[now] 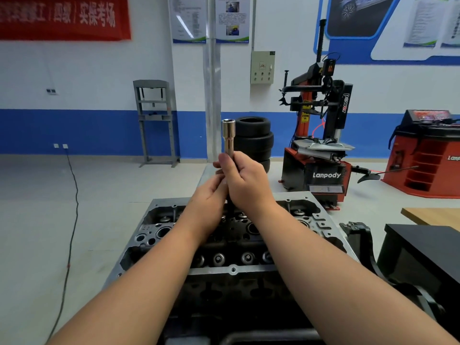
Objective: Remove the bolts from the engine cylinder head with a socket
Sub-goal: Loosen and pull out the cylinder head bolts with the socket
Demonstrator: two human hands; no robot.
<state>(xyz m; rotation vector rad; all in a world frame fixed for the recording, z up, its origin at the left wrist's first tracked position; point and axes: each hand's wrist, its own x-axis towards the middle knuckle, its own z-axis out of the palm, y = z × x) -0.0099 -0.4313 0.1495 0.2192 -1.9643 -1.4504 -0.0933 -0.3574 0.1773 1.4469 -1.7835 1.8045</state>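
Observation:
The grey engine cylinder head (321, 224) lies in front of me, its valve springs and bolt holes facing up. Above its middle I hold a long chrome socket (228, 135) upright, open end at the top. My right hand (245, 181) grips the socket's lower part, thumb up along it. My left hand (211, 192) pinches the tool just below the right hand. A dark shaft (229, 205) runs down from both hands towards the head; its lower end is hidden among the valve gear.
A black box (423, 255) and a wooden tabletop (433, 215) stand to the right. Behind the head are stacked tyres (256, 138), a red and black tyre changer (321, 145) and a red wheel balancer (428, 155). A grey press frame (154, 120) stands at the left wall.

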